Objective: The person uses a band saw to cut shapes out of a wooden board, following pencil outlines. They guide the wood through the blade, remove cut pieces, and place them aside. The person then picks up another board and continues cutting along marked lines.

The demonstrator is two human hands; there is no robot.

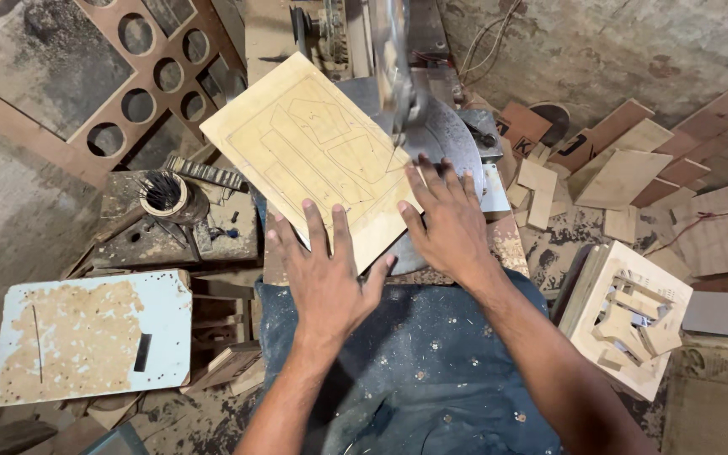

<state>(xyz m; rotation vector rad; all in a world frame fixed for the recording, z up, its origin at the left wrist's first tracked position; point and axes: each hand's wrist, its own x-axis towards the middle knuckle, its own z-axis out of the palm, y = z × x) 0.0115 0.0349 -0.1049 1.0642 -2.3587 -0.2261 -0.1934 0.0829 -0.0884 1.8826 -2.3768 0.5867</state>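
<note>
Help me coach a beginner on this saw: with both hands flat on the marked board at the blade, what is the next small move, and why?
Probably ease the plywood board slowly into the blade, following the pencilled outline. The blade meets the board's right edge at a drawn line, the left hand presses the near edge and the right hand lies close beside the blade, so its fingers should stay out of the cutting path.

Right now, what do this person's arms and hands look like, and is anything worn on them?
Both arms are bare, with no sleeves in view. The left hand and right hand wear no gloves, rings, watch or bands that show. Short fingernails.
</note>
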